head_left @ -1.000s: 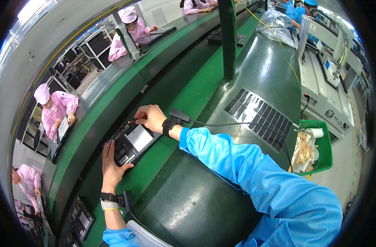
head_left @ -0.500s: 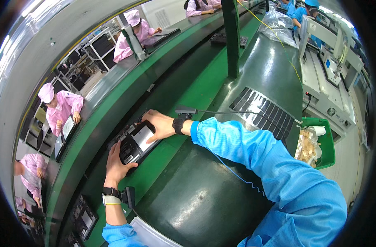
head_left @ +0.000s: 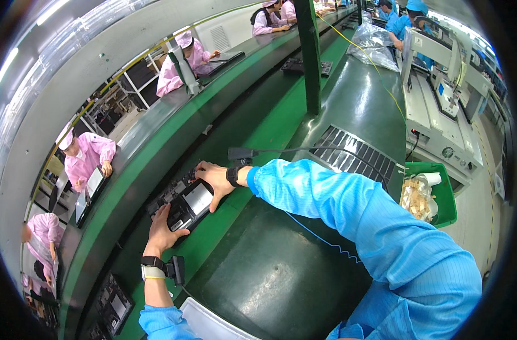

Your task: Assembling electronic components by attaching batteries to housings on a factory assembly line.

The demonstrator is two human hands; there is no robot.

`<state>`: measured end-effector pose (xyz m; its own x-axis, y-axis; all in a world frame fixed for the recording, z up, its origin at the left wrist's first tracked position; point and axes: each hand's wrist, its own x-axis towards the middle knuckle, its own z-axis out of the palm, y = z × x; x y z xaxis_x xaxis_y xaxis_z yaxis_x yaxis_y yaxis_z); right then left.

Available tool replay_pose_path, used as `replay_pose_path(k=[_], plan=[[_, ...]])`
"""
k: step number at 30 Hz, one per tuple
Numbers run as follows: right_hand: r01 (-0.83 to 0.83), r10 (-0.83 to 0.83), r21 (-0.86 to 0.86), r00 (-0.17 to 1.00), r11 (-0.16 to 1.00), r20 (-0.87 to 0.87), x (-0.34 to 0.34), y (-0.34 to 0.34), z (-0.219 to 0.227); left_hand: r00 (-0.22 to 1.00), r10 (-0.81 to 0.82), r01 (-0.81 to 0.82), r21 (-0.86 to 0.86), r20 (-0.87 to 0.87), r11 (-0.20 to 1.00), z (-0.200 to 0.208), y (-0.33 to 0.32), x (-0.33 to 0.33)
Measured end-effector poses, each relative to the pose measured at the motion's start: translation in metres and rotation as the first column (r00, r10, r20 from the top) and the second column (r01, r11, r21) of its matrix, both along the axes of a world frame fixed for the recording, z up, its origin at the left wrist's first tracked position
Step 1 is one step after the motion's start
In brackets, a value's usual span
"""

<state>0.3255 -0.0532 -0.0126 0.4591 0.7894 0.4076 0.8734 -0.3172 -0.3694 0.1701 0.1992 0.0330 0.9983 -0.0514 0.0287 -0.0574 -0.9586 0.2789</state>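
So your green belt (head_left: 258,133) runs diagonally, and the laptop base (head_left: 182,201) is lying flat on it, innards up, long axis lower left to upper right, lined up with the belt. Your right hand (head_left: 218,180) and left hand (head_left: 159,233) hold opposite ends, palms down, thumbs and fingers spread wide.

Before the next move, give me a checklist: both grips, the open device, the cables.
1. Left grip at the open device's left end: ok.
2. Right grip at its right end: ok.
3. Firm hold on both sides: cannot tell; the finger contact is partly hidden.
4. Pale rectangular part covered: not ok, it lies exposed.
5. Black cable clear of the device: ok.
6. Blue cord clear of the device: ok.
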Motion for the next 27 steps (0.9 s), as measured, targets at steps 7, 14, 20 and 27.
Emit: replay_pose_path(k=[7,14,20,27], plan=[[0.024,-0.024,-0.021,1.000,0.999,-0.018,-0.003,0.005,-0.006,0.999,-0.032,0.032,0.016,-0.035,0.999,0.004,-0.002,-0.003],[0.021,-0.023,-0.047,0.999,0.999,-0.028,-0.010,0.015,-0.004,0.998,-0.008,0.010,0.029,-0.068,1.000,0.009,0.006,-0.009],[0.035,-0.037,-0.073,0.999,0.997,-0.031,-0.014,0.021,-0.010,0.990,-0.027,0.026,-0.010,-0.137,1.000,0.005,0.018,-0.010],[-0.018,0.010,-0.138,0.998,0.990,-0.059,-0.022,0.021,-0.004,0.975,-0.050,0.048,-0.016,-0.216,0.999,0.007,0.020,-0.019]])
